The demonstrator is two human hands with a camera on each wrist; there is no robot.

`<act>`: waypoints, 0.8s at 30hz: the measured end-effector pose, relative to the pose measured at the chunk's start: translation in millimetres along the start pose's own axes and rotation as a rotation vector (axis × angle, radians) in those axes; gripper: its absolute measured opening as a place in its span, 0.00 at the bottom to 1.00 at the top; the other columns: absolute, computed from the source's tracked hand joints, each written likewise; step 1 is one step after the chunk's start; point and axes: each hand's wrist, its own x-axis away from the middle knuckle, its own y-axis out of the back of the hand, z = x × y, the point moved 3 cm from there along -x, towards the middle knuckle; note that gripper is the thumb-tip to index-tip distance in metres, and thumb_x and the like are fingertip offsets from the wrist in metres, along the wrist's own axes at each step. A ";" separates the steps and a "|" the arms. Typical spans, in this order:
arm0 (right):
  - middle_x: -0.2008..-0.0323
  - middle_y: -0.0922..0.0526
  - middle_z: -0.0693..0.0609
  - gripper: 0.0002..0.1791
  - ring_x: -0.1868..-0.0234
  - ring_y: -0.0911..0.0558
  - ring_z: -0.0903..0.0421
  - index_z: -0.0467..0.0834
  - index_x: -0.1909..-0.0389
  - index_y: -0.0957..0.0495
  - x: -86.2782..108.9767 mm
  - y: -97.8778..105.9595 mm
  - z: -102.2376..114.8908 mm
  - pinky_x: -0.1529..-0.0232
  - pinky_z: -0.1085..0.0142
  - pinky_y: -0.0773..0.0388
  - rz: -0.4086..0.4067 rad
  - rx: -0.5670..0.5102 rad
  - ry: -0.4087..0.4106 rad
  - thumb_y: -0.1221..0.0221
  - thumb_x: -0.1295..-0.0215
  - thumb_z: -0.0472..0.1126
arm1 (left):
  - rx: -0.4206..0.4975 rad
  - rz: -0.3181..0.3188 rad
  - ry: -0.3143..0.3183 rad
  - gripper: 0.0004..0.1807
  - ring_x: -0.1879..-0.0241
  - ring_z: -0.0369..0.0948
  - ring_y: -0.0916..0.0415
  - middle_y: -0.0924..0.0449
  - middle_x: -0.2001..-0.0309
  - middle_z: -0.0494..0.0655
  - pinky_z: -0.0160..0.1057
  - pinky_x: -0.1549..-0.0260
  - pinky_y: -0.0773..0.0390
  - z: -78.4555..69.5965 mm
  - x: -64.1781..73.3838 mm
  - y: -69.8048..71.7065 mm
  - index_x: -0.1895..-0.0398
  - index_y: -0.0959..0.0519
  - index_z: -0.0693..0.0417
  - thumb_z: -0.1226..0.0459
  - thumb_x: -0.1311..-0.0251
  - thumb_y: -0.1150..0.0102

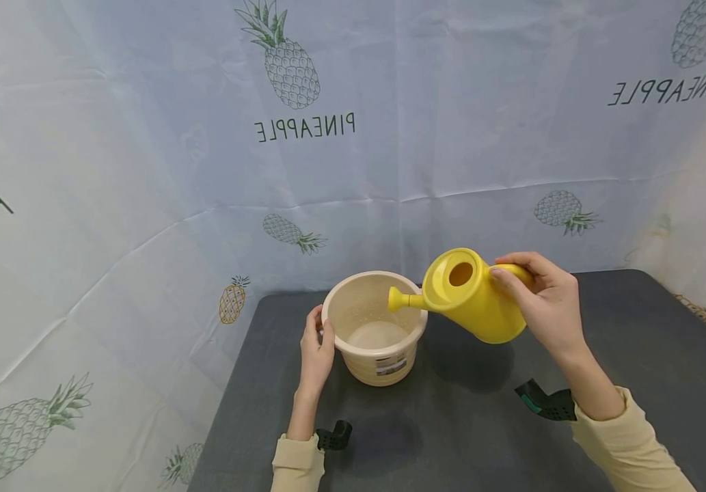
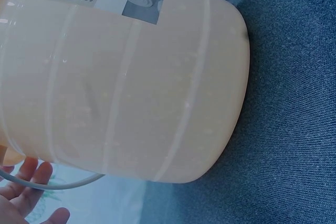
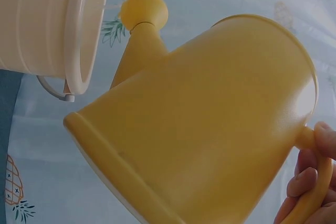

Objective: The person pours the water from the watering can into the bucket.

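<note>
A cream plastic bucket [image 1: 370, 365] stands upright on the dark table, with small droplets on its inner wall. My left hand [image 1: 318, 352] holds its left side just below the rim; the left wrist view shows those fingers [image 2: 32, 176] by the grey wire handle [image 2: 79, 184]. To the right, my right hand [image 1: 543, 294] grips the handle of a yellow watering can [image 1: 482, 311], thumb on top. The can is raised off the table and tipped left, its round spout head [image 3: 144, 11] over the bucket's right rim. A thin pale streak runs from the spout head toward the bucket.
The dark table [image 1: 254, 424] has rounded back corners. A pale curtain [image 1: 451, 137] printed with pineapples hangs close behind it and along the left and right sides. Black wrist mounts [image 1: 552, 404] sit by both cream sleeves. A printed label [image 1: 391, 364] is on the bucket's front.
</note>
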 end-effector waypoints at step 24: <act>0.67 0.20 0.53 0.08 0.68 0.22 0.61 0.25 0.64 0.23 0.9 -1.5 -0.6 0.64 0.78 0.27 -0.002 0.040 0.001 0.41 0.46 0.20 | 0.014 0.002 0.005 0.21 0.56 0.53 0.31 0.30 0.49 0.69 0.49 0.60 0.31 -0.3 0.0 0.5 0.37 0.39 0.71 0.69 0.31 0.58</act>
